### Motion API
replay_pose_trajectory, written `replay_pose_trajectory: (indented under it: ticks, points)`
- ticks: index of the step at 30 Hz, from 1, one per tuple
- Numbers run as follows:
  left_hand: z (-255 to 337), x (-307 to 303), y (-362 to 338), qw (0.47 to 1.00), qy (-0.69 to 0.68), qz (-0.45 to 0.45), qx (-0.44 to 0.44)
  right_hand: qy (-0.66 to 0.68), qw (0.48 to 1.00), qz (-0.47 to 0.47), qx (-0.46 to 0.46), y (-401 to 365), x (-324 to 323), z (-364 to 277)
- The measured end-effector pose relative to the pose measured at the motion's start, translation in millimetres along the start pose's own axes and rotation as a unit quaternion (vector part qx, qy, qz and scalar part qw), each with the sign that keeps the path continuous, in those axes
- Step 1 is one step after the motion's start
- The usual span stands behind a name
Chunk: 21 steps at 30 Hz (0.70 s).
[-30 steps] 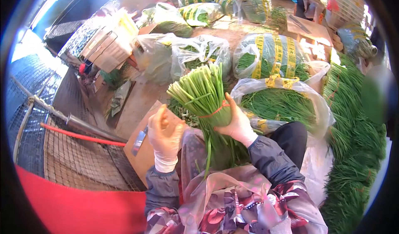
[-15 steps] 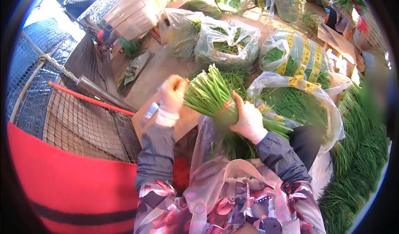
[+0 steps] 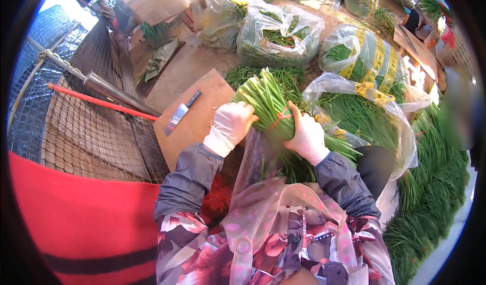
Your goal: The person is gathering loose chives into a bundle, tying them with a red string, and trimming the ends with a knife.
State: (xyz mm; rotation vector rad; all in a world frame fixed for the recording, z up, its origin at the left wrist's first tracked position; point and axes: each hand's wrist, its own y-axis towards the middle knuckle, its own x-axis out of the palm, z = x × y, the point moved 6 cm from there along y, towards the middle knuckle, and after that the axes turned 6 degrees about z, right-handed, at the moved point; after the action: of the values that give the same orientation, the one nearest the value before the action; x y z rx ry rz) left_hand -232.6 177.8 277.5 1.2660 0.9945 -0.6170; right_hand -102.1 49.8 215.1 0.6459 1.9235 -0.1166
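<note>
A thick bundle of garlic chives, tied with a red band, is held upright and tilted in front of my chest. My right hand, in a pale glove, grips it below and beside the band, thumb up along the stalks. My left hand, also gloved, is closed against the left side of the bundle near the stem ends; its fingertips are partly hidden by the stalks. Left of that hand, a knife with a dark handle lies on a wooden board.
Clear plastic bags of chives stand ahead, some with yellow tape. An opened bag is at the right, beside piled chives. A metal tube, a red pole and red cloth lie left.
My left hand has moved down and right, from above the board to the bundle's left side. The knife on the board now shows fully. The bundle stays in my right hand.
</note>
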Motion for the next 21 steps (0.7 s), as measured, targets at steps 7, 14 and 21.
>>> replay_pose_trajectory:
  ticks: [7,14,21]
  points:
    - [-42,-10,-1,0.548,-0.762,0.041,-0.344,-0.019,1.000,-0.011,-0.001,0,3,-3]
    - [-69,-21,22,0.836,-0.479,0.057,-0.262,-0.013,1.000,-0.017,0.007,1,2,-4]
    - [-53,12,22,0.955,-0.214,-0.018,-0.205,-0.040,0.999,0.003,-0.006,-7,-1,-5]
